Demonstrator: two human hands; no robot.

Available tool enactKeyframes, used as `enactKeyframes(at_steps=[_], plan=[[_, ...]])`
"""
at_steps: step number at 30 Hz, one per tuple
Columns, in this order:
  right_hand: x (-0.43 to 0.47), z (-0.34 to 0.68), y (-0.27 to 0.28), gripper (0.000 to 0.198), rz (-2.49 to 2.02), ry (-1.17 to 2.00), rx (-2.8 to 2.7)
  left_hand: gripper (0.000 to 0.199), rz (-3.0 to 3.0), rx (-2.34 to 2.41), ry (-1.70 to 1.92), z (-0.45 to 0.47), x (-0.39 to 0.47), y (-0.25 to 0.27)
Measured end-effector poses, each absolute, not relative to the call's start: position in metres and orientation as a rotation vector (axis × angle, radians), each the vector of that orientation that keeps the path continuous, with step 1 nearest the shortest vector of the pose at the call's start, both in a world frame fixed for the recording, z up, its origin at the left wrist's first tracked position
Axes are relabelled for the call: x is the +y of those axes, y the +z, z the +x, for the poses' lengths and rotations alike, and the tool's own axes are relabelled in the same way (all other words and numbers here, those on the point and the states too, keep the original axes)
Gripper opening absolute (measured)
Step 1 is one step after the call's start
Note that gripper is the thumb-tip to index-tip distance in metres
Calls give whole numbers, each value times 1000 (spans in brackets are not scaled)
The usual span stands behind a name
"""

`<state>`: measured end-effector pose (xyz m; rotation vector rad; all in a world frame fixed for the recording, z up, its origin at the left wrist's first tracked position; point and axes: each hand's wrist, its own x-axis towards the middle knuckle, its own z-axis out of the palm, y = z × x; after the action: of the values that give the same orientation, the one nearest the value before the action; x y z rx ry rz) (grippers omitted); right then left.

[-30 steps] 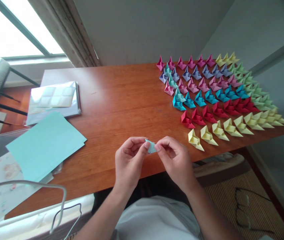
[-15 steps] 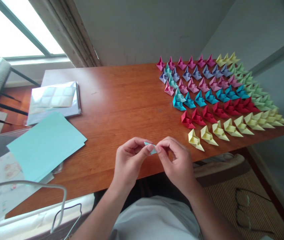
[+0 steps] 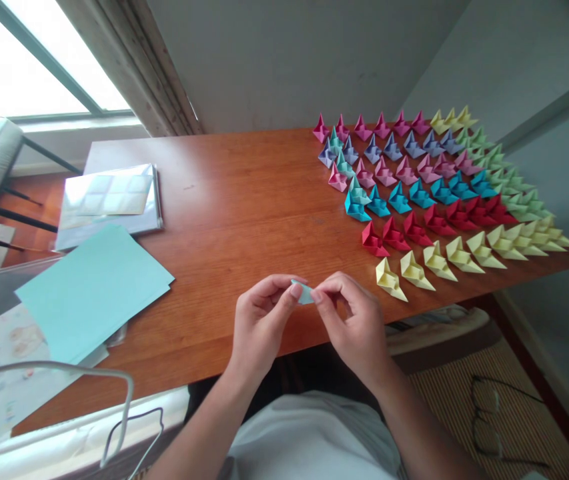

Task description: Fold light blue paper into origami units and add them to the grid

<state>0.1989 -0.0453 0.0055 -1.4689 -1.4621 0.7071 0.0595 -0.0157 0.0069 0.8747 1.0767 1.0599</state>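
Between my two hands is a small folded piece of light teal paper, held over the front part of the wooden table. My left hand pinches its left end between thumb and fingers. At the right end, the thumb and forefinger of my right hand are closed on it. My fingers cover part of the paper. To the right stand several rows of folded paper boats in different colours; the nearest is a yellow paper boat, just beyond my right hand.
At the left lie light teal paper sheets, partly over a patterned sheet. Behind them is a clear-covered pack. A grey cable loops at the front left. Eyeglasses rest on a woven seat at the lower right.
My left thumb has shifted slightly up and left along the folded paper, so more of its face shows. Both hands keep their pinch.
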Motion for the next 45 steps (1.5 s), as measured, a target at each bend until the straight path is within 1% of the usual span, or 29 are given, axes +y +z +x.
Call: enactKeyframes(at_steps=[9, 18, 22, 28, 32, 33, 36, 41, 45], plan=[[-48, 194, 4, 15, -1491, 651, -1514, 15, 842, 1086, 1090, 63, -14, 1], [-51, 199, -2, 18, -1441, 859, -1264, 25, 896, 983, 888, 62, -15, 9], [-48, 202, 3, 18, -1420, 943, -1308, 23, 887, 1002, 891, 58, -15, 5], [-37, 216, 11, 10, -1400, 1011, -1476, 19, 949, 943, 834, 54, -12, 3], [-33, 223, 11, 10, -1381, 1082, -1494, 30, 903, 930, 823, 52, -11, 4], [-33, 224, 11, 10, -1380, 1077, -1496, 30, 898, 931, 816, 51, -11, 4], [-33, 222, 10, 10, -1382, 1024, -1510, 20, 984, 930, 756, 48, -12, 6], [-35, 217, 9, 10, -1381, 1046, -1492, 24, 1219, 994, 747, 43, -12, 4], [-34, 217, 10, 21, -1396, 1035, -1634, 26, 1347, 1058, 788, 43, -14, 1]])
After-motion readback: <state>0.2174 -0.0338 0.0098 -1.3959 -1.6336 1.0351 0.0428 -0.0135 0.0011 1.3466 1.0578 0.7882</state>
